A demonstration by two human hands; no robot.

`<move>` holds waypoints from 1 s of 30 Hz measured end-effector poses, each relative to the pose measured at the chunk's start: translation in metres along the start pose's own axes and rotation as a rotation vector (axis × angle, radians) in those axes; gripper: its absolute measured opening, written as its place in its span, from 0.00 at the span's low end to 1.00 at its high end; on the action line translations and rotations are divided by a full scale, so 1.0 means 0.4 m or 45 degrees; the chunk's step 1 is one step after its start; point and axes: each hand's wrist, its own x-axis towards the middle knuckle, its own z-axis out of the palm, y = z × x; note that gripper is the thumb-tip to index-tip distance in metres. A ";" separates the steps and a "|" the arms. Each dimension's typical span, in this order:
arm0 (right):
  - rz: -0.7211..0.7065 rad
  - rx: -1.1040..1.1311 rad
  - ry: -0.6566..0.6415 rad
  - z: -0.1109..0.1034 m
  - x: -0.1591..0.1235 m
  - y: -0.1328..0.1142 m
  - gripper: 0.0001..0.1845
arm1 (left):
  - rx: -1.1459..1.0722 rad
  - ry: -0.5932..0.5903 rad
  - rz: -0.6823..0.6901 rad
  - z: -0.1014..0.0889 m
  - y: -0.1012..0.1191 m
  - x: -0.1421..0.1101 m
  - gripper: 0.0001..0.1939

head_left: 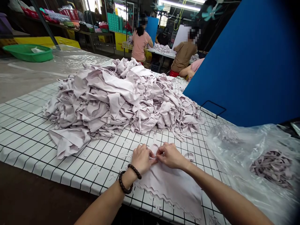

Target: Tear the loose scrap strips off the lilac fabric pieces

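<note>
A flat pale lilac fabric piece (172, 186) with a wavy lower edge lies on the checked tablecloth (23, 137) in front of me. My left hand (141, 158), with a dark bead bracelet at the wrist, and my right hand (170, 155) meet at the piece's top edge. Both pinch the fabric there with closed fingers. A big heap of the same lilac fabric pieces and strips (119, 97) rises just behind my hands.
A clear plastic bag (255, 162) holding fabric strips lies at the right. A blue board (248, 62) stands behind it. A green basin (28, 52) sits far left. Other people work at tables in the back. Small scraps dot the cloth.
</note>
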 end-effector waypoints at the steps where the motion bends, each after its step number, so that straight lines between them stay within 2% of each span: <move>1: -0.020 -0.039 -0.006 -0.001 -0.001 0.000 0.10 | -0.001 -0.001 -0.003 -0.001 0.001 0.000 0.13; 5: -0.191 -0.239 -0.071 -0.016 0.000 -0.004 0.08 | 0.007 0.001 0.004 -0.003 0.002 0.001 0.12; 9: -0.353 -0.408 -0.214 -0.049 0.026 -0.013 0.06 | 0.026 -0.005 0.032 -0.002 0.000 0.001 0.11; 12: -0.324 -0.407 -0.381 -0.089 0.063 -0.007 0.03 | 0.030 -0.009 0.041 -0.001 -0.001 0.001 0.12; 14: -0.234 -0.393 -0.423 -0.120 0.088 0.008 0.07 | 0.031 -0.023 0.029 -0.003 -0.001 0.001 0.12; 16: -0.153 -0.399 -0.334 -0.142 0.109 0.029 0.10 | 0.037 -0.026 0.015 -0.005 0.001 0.002 0.13; 18: -0.133 -0.422 -0.139 -0.148 0.125 0.053 0.11 | 0.042 -0.009 -0.003 -0.007 0.004 0.002 0.15; 20: -0.149 -0.433 0.057 -0.133 0.138 0.077 0.12 | 0.043 0.012 -0.015 -0.008 0.007 -0.001 0.17; 22: -0.136 -0.375 0.177 -0.103 0.153 0.099 0.12 | 0.037 0.027 -0.013 -0.008 0.009 -0.005 0.18; 26: 0.078 -0.057 0.260 -0.043 0.190 0.138 0.11 | 0.006 0.045 0.051 -0.005 0.009 -0.014 0.17; 30: 0.197 0.063 0.253 -0.040 0.198 0.158 0.13 | 0.008 -0.003 0.110 -0.012 0.013 -0.015 0.18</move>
